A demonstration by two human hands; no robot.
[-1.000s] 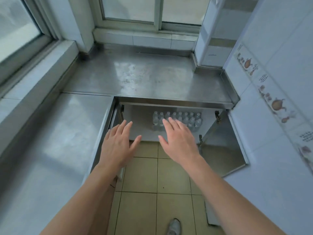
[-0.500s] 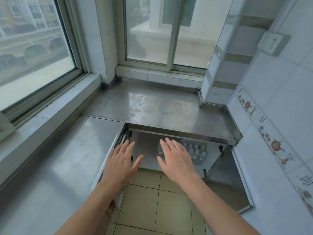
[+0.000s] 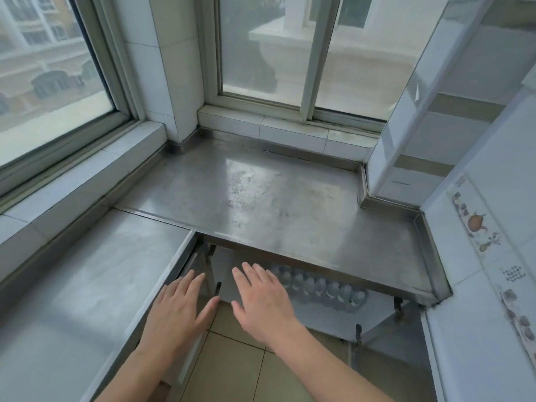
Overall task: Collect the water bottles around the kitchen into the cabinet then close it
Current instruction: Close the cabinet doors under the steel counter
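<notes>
Several clear water bottles (image 3: 322, 288) with white caps stand in rows inside the open cabinet (image 3: 324, 317) under the steel counter. The counter's front edge hides the back rows. My left hand (image 3: 177, 309) hovers flat and empty in front of the cabinet's left side, fingers spread. My right hand (image 3: 264, 300) hovers beside it, palm down and empty, just left of the bottles and covering some of them. The right cabinet door (image 3: 388, 358) stands swung out toward me. The left door (image 3: 188, 355) is seen edge-on below my left hand.
A bare steel countertop (image 3: 275, 198) runs over the cabinet and wraps left (image 3: 87, 300) along the window sill. Windows stand behind and to the left. A tiled wall (image 3: 493, 256) closes the right side. Beige floor tiles (image 3: 232, 372) lie below my arms.
The view has tilted upward, so the windows fill more of the frame and the cabinet sits lower. Both hands stay flat and empty in front of the cabinet.
</notes>
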